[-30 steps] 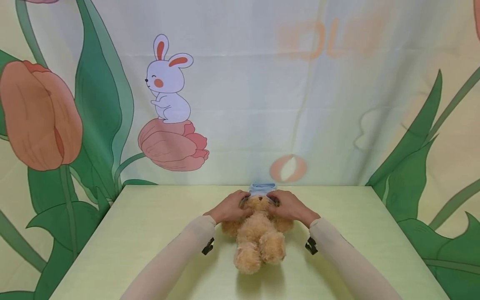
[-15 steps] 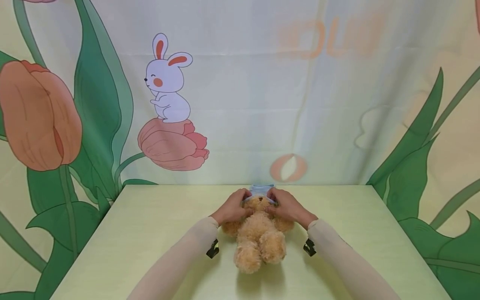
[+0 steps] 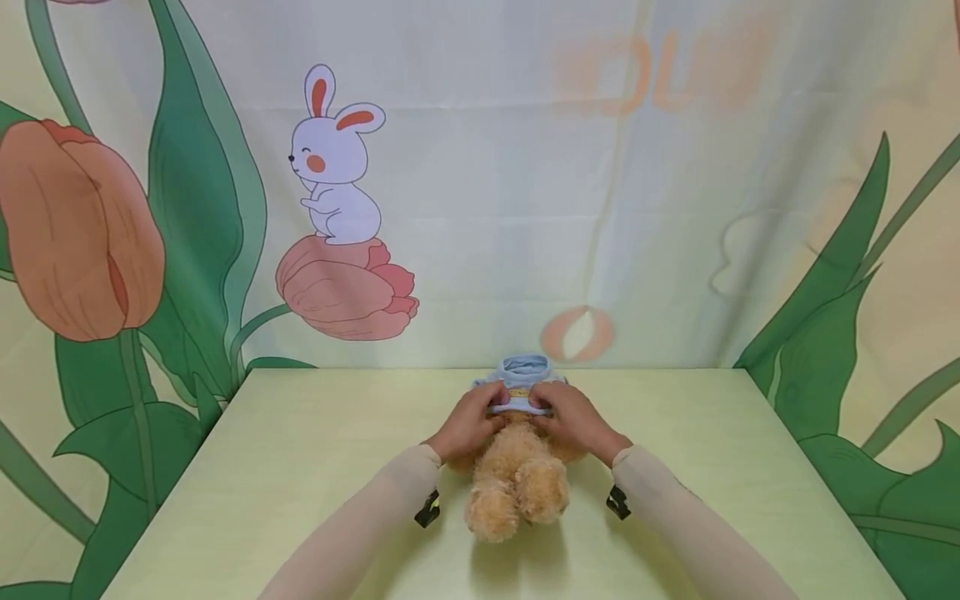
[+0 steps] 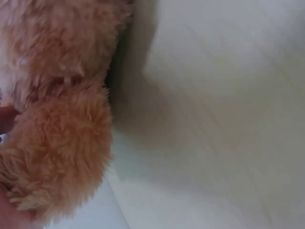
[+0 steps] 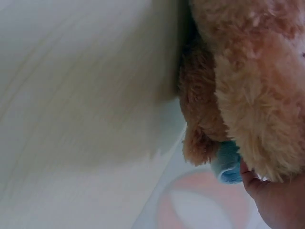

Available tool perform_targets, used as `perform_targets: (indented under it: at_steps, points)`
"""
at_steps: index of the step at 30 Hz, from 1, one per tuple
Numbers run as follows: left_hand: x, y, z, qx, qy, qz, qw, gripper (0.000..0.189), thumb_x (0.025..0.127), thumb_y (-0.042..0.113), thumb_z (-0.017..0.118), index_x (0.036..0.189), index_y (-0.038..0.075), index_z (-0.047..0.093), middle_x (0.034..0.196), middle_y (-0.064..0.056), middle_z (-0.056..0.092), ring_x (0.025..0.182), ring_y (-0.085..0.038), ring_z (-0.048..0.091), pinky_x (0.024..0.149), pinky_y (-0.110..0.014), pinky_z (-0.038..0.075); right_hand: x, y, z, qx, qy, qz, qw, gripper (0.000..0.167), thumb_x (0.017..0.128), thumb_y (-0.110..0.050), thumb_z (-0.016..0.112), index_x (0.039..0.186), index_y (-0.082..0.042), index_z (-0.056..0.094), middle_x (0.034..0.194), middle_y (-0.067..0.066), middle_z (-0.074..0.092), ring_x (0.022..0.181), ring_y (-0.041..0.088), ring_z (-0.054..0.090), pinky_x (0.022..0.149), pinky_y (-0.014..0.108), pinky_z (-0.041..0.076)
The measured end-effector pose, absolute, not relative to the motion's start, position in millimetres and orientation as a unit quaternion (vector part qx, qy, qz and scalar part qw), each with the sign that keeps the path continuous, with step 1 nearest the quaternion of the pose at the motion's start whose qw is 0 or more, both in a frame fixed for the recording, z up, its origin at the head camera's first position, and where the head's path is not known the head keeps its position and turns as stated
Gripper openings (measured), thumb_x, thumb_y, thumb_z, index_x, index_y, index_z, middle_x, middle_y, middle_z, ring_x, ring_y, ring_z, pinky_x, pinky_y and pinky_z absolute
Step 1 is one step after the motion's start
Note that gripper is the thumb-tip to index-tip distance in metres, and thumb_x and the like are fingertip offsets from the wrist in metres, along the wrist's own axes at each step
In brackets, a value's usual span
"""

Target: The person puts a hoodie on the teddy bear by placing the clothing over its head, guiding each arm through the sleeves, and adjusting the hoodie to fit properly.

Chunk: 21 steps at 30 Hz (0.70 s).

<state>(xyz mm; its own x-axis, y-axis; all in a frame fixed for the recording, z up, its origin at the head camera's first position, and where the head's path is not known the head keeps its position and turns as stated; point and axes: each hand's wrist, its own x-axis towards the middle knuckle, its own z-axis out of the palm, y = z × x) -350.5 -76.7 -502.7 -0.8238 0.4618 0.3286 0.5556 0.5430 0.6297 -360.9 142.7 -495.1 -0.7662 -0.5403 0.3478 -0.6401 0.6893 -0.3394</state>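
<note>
A fluffy light-brown teddy bear (image 3: 512,467) lies on its back on the table, feet towards me. A small light-blue shirt (image 3: 525,379) with a yellow patch covers its head, and the face is hidden. My left hand (image 3: 469,422) pinches the shirt's hem on the left, while my right hand (image 3: 577,419) pinches it on the right. The left wrist view shows the bear's furry arm (image 4: 57,148) beside parts of my fingers. In the right wrist view, a blue rolled sleeve (image 5: 228,164) shows past the bear's fur, near my right thumb.
The pale yellow-green table (image 3: 262,492) ends just behind the bear. A hanging cloth backdrop (image 3: 480,183) printed with tulips and a rabbit stands close behind that far edge. Dark straps (image 3: 427,508) sit at both wrists.
The blue shirt has come down over the bear's face, and its collar and yellow patch now show. Both hands have moved slightly towards me with the hem.
</note>
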Motion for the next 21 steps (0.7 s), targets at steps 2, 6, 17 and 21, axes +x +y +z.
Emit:
perform_targets:
  at_steps: [2,6,17,21]
  points:
    - [-349,-76,-504,-0.303,-0.879,-0.358,0.088,0.023,0.086,-0.001,0.069,0.09,0.011,0.05,0.086,-0.002,0.051,0.083,-0.016,0.046,0.074,-0.029,0.038,-359,143,-495,0.334,-0.91,0.21,0.129,0.024,0.08,-0.011,0.075,0.079,-0.015,0.052,0.076,-0.005,0.05,0.073,0.013,0.043,0.068,0.028,0.036]
    - [-346,-79,-506,-0.309,-0.882,-0.336,0.112,0.021,0.085,0.001,0.072,0.088,0.011,0.054,0.087,-0.001,0.055,0.084,-0.014,0.05,0.075,-0.029,0.043,-355,146,-495,0.345,-0.907,0.194,0.145,0.022,0.076,-0.013,0.078,0.079,-0.017,0.057,0.078,-0.006,0.058,0.075,0.012,0.051,0.069,0.029,0.044]
    - [-345,-100,-502,-0.221,-0.869,-0.442,0.004,0.019,0.091,0.004,0.064,0.11,0.006,0.062,0.112,-0.011,0.061,0.112,-0.031,0.059,0.095,-0.047,0.052,-353,174,-490,0.247,-0.898,0.363,0.029,0.016,0.093,-0.007,0.06,0.102,-0.017,0.069,0.101,0.0,0.069,0.097,0.018,0.065,0.083,0.037,0.055]
    - [-349,-108,-503,-0.243,-0.865,-0.439,-0.001,0.028,0.091,-0.008,0.058,0.112,0.008,0.066,0.118,-0.009,0.063,0.12,-0.028,0.058,0.098,-0.047,0.052,-360,184,-497,0.252,-0.898,0.362,0.0,0.019,0.092,-0.002,0.064,0.105,-0.016,0.068,0.105,0.003,0.069,0.098,0.022,0.068,0.086,0.04,0.055]
